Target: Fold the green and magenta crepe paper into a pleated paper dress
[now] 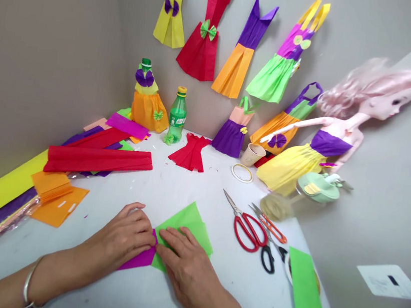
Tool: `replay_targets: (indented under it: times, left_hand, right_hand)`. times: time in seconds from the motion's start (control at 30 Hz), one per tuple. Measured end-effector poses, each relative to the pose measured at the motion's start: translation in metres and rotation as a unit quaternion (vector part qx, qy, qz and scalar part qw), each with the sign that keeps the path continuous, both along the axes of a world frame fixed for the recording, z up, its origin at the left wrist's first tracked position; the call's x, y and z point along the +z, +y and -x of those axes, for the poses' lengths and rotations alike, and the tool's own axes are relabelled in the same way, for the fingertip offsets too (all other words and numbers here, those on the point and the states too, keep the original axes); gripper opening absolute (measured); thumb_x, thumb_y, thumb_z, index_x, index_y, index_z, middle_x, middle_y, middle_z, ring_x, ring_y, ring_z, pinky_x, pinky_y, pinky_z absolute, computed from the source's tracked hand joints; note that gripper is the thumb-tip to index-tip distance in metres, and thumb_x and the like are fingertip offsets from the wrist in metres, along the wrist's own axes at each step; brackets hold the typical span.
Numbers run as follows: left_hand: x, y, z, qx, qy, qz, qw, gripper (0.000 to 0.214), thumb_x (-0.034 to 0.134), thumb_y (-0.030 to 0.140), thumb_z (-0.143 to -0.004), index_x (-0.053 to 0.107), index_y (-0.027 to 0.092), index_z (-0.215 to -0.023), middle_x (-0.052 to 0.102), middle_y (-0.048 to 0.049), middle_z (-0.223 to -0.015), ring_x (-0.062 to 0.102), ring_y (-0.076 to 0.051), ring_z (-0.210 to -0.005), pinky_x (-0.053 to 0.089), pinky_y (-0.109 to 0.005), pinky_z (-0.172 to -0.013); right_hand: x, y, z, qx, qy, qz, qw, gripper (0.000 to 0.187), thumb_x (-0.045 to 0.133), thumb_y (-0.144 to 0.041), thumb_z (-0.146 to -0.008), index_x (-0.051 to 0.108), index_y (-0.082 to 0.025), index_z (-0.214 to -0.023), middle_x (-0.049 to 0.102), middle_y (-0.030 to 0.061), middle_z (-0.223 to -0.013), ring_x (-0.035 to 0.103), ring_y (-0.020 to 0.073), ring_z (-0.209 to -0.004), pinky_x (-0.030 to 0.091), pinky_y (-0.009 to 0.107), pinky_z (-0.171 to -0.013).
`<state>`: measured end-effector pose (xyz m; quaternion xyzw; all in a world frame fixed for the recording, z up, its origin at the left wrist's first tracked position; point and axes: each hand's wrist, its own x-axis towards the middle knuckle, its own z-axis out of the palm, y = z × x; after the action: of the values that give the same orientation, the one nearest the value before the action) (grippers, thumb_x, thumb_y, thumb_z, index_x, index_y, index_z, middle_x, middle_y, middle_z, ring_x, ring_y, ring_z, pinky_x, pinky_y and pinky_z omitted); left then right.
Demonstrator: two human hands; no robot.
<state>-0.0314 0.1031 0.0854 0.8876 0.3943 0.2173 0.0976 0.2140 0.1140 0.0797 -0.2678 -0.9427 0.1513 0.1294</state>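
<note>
My left hand (130,235) has its fingers curled together over a magenta paper piece (141,261), which lies on the white table. A green paper piece (191,223), folded with its corners fanned out, adjoins the magenta one at a narrow gathered spot. Flat on the green paper rests my right hand (187,265), fingers stretched out and thumb close to that join. Both hands almost meet there, so part of the join is hidden. A silver bangle (28,282) circles my left wrist.
Red-handled scissors (250,230), black-handled scissors (267,258) and an orange cutter (274,229) lie to the right. Folded green paper (309,299) covers a tape roll. Red paper (98,161) tops the left pile. A doll (329,135), green bottle (177,117) and paper dresses stand behind.
</note>
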Motion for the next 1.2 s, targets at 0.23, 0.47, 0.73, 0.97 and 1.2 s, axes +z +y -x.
replay_targets:
  times: [0.23, 0.47, 0.73, 0.97, 1.2]
  left_hand:
    - [0.003, 0.011, -0.001, -0.005, -0.013, 0.036, 0.999, 0.017, 0.053, 0.018, -0.102, 0.065, 0.025, -0.093, 0.061, 0.0049, -0.081, 0.057, -0.015, -0.083, 0.02, -0.041, -0.113]
    - [0.005, 0.017, -0.001, -0.008, 0.0, 0.078, 0.997, 0.015, 0.057, 0.019, -0.1, 0.062, 0.025, -0.087, 0.061, 0.0069, -0.077, 0.058, -0.014, -0.078, 0.018, -0.04, -0.113]
    - [0.004, 0.024, 0.001, 0.008, -0.007, 0.107, 0.994, 0.015, 0.064, 0.022, -0.096, 0.058, 0.023, -0.083, 0.062, 0.0071, -0.077, 0.058, -0.014, -0.078, 0.025, -0.039, -0.109]
    - [0.003, 0.025, 0.014, -0.003, -0.007, 0.154, 0.988, 0.011, 0.064, 0.025, -0.097, 0.061, 0.025, -0.087, 0.065, 0.0082, -0.081, 0.061, -0.012, -0.08, 0.021, -0.038, -0.112]
    - [0.003, 0.027, 0.016, 0.014, -0.003, 0.165, 0.986, 0.015, 0.061, 0.028, -0.098, 0.061, 0.025, -0.084, 0.065, 0.0072, -0.081, 0.061, -0.013, -0.08, 0.022, -0.039, -0.113]
  right_hand:
    - [-0.002, -0.002, 0.002, -0.009, 0.043, 0.004, 0.999, 0.037, 0.044, -0.008, -0.099, 0.06, -0.014, -0.131, 0.059, 0.009, -0.144, 0.049, 0.0206, -0.138, 0.03, 0.04, -0.123]
    - [-0.004, -0.001, 0.001, 0.007, 0.024, -0.007, 1.0, 0.041, 0.048, -0.009, -0.098, 0.056, -0.014, -0.137, 0.056, 0.0114, -0.148, 0.048, 0.0244, -0.14, 0.031, 0.044, -0.123]
    - [-0.002, -0.002, 0.001, 0.0, 0.029, -0.014, 0.999, 0.038, 0.048, -0.01, -0.099, 0.058, -0.016, -0.135, 0.057, 0.0104, -0.146, 0.049, 0.0226, -0.139, 0.033, 0.041, -0.122]
    - [-0.004, -0.002, 0.002, -0.004, 0.036, -0.02, 0.999, 0.035, 0.049, -0.01, -0.099, 0.059, -0.016, -0.132, 0.058, 0.009, -0.146, 0.05, 0.0232, -0.138, 0.032, 0.04, -0.122]
    - [-0.001, -0.002, 0.002, -0.003, 0.024, -0.007, 1.0, 0.03, 0.047, -0.008, -0.098, 0.061, -0.013, -0.124, 0.058, 0.0103, -0.145, 0.048, 0.0215, -0.139, 0.028, 0.038, -0.124]
